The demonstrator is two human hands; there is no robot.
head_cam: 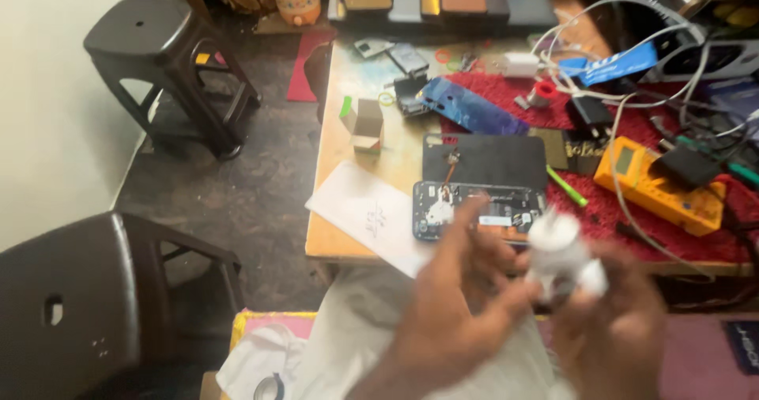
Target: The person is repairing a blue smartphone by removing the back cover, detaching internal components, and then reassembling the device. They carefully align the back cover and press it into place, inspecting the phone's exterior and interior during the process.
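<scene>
We see both hands raised in front of the bench [348, 238], low in the view and blurred. The left hand [451, 305] is curled, its fingers [474, 234] bent toward a small white object [563, 258] and touching it on its left side. The right hand [617, 329] is closed around the lower part of the same white object, so both hands hold it together. The object looks like crumpled white paper or a small white plastic part; because of the blur we cannot tell which. It is in the air, above the near edge of the bench and just in front of an opened phone [478, 210].

The opened phone lies on the bench with its inner parts visible, and a black back cover [486, 161] lies just behind it, touching or almost touching. To the left of the phone a white sheet of paper [364, 210] hangs a little over the bench edge. A small cardboard box [366, 123] stands further back on the left. A blue phone panel [470, 106] lies tilted behind the black cover. On the right, on a red cloth [601, 210], there is a yellow multimeter [660, 183], and a green pen-like tool [568, 186] lies between it and the phone. White cables [601, 44] run across the far right part. On the floor at the left stand two dark stools [158, 44].
</scene>
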